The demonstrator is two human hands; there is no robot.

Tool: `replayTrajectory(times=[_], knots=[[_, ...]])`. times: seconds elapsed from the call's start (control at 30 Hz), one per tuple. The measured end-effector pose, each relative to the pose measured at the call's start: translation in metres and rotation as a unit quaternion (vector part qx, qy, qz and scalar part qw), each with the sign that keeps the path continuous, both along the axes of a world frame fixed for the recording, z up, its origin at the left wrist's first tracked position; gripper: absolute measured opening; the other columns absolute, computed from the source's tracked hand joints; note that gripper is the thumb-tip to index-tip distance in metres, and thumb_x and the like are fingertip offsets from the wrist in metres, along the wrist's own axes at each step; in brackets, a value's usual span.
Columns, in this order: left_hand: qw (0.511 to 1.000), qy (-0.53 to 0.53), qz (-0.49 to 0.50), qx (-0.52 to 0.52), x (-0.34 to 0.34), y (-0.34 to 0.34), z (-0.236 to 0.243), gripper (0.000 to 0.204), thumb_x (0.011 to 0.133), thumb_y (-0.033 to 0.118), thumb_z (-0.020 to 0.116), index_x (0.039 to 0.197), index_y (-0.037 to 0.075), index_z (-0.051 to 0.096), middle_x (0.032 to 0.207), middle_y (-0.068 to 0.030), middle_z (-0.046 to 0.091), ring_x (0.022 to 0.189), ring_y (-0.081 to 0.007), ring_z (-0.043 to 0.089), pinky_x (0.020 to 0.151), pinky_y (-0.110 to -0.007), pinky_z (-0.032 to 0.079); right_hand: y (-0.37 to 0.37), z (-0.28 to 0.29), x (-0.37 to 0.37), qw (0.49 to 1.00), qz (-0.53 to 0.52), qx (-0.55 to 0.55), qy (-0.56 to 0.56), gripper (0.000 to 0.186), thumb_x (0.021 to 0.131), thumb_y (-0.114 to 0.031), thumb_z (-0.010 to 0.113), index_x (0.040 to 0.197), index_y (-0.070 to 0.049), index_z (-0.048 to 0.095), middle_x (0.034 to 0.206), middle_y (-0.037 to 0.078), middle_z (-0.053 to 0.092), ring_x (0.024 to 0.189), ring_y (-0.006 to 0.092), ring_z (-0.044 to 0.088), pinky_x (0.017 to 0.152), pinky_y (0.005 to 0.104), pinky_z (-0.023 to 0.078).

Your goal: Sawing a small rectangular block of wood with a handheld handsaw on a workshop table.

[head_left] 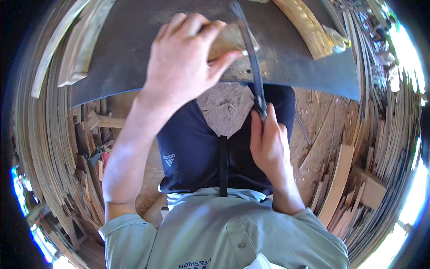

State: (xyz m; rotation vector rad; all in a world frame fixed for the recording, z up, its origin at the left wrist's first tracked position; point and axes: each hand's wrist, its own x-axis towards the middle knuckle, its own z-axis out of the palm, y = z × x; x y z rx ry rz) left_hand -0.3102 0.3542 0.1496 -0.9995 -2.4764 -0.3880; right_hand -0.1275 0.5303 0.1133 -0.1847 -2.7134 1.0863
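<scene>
My left hand (pixel 181 58) is closed around a short brown wood block (pixel 229 44) and presses it against the dark tabletop (pixel 286 67). Its thumb lies along the near side of the block, and the fingers reach over the far side. In my right hand (pixel 272 145) is the handle of a hand saw (pixel 251 49), gripped with the fingers wrapped round it. The saw's long, narrow dark blade points away from me and crosses the block near its right end. How deep the blade sits in the wood cannot be made out.
Long pieces of wood (pixel 83 49) lie at the table's left, and a curved piece (pixel 304 29) lies at the right beside a yellow and white item (pixel 336 40). Stacked timber (pixel 49 134) lines both sides. My knees are at the table's near edge.
</scene>
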Motion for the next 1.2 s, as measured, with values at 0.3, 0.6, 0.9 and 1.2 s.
replayTrajectory(times=[0.3,0.6,0.9,1.2], knots=[[1.0,0.012,0.018,0.007,0.003,-0.007,0.02,0.057,0.096,0.053,0.076,0.127,0.005,0.074,0.11,-0.0107,0.066,0.102,-0.0271,0.066,0.089,-0.042,0.058,-0.013,0.019,-0.018,0.997,-0.005,0.08,0.001,0.034,0.109,-0.019,0.061,0.13,0.007,0.055,0.072,0.031,0.065,0.066,0.0525,0.066,0.057,0.0592,0.052],[0.997,-0.059,0.033,0.03,0.01,-0.008,0.021,0.061,0.098,0.056,0.073,0.131,0.005,0.072,0.116,-0.013,0.064,0.112,-0.0267,0.061,0.098,-0.044,0.054,-0.014,0.03,-0.028,0.997,0.003,0.071,-0.025,0.038,0.112,-0.021,0.055,0.128,0.013,0.057,0.071,0.034,0.065,0.065,0.0507,0.067,0.056,0.0588,0.051],[0.994,-0.088,0.031,0.06,0.005,-0.006,0.021,0.061,0.096,0.057,0.074,0.131,0.007,0.073,0.118,-0.0139,0.066,0.117,-0.0326,0.063,0.104,-0.048,0.054,0.008,0.016,-0.021,0.998,-0.008,0.062,0.006,0.042,0.111,-0.022,0.059,0.13,0.016,0.061,0.07,0.031,0.064,0.061,0.0495,0.062,0.054,0.0573,0.046],[0.997,-0.07,0.021,0.041,0.002,-0.007,0.021,0.061,0.097,0.057,0.073,0.131,0.006,0.074,0.117,-0.0126,0.065,0.117,-0.0311,0.062,0.104,-0.047,0.053,0.005,0.013,-0.002,0.991,-0.019,0.132,0.01,0.037,0.112,-0.025,0.055,0.12,0.011,0.06,0.069,0.032,0.064,0.064,0.0511,0.066,0.054,0.0601,0.05]])
